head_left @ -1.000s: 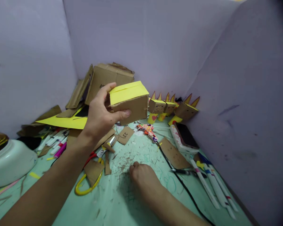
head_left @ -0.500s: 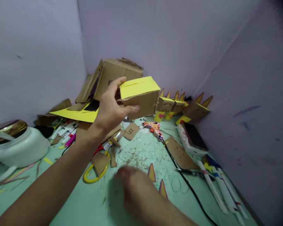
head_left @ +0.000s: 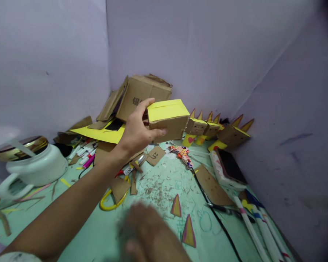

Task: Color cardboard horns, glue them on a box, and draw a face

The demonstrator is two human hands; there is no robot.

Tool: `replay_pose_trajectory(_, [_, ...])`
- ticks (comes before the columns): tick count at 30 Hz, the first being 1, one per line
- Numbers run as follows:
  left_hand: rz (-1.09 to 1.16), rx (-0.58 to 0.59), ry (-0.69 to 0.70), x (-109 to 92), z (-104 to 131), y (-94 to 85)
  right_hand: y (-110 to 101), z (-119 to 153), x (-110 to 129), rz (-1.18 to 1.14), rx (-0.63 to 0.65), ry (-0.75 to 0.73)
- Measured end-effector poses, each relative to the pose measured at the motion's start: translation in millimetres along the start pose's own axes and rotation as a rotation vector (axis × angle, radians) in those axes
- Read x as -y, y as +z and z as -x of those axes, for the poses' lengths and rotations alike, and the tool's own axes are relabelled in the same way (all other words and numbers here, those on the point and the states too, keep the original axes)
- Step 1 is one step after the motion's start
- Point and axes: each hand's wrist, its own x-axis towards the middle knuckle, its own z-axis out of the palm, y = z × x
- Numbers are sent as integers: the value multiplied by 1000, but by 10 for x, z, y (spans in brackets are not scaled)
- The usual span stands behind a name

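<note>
My left hand (head_left: 140, 129) grips a small cardboard box (head_left: 172, 129) with a yellow paper top, holding it above the table by its left end, thumb on the front face. Low over the green tabletop, my right hand (head_left: 150, 233) is smeared by motion, so its fingers cannot be read. Just right of it lie two pointed cardboard ears, an upper one (head_left: 176, 206) and a lower one (head_left: 189, 231), yellow with purple edges. Brown scraps (head_left: 157, 191) are scattered on the table ahead of that hand. A patterned glue gun (head_left: 182, 154) lies beyond them.
Several cardboard figures with pointed ears (head_left: 198, 127) stand along the back wall. Yellow-handled scissors (head_left: 109, 208) lie left of centre. A white mug (head_left: 38, 167) stands at left; a phone (head_left: 231, 165) and several white markers (head_left: 251, 227) are at right. A black cord (head_left: 215, 214) crosses the table.
The view has shifted, so most things sit slightly lower and further right. My right hand has moved left and nearer, showing more of both ears. My left hand still holds the box.
</note>
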Motion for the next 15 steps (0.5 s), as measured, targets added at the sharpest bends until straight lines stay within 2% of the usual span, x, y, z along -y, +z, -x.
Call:
replay_pose_trajectory(1, [-3,8,2,-6,11,2,-51,-46,-33,44,-89,102])
replay_pose_trajectory(2, [-8,16,0,-9,20,3,-79,-94,-65,124,-215,284])
replay_pose_trajectory(3, [-16,24,-3,-10,27,4,-79,-135,-93,194,-248,383])
replay_pose_trajectory(4, [-26,30,-5,-8,31,3,-50,-162,-115,203,-223,337])
replay_pose_trajectory(6, [-37,32,-7,-1,30,-3,53,-158,-138,114,-70,50])
replay_pose_trajectory(9, [-19,17,-4,-4,18,-17,107,-8,-134,81,-112,-2])
replay_pose_trajectory(12, [-17,16,-13,-40,28,-2,-137,271,-150,84,-305,58])
replay_pose_trajectory(13, [-22,25,-15,-51,42,19,-258,385,-174,61,-503,96])
replay_pose_trajectory(15, [-30,74,-30,-48,91,98,-480,631,-249,19,-696,232])
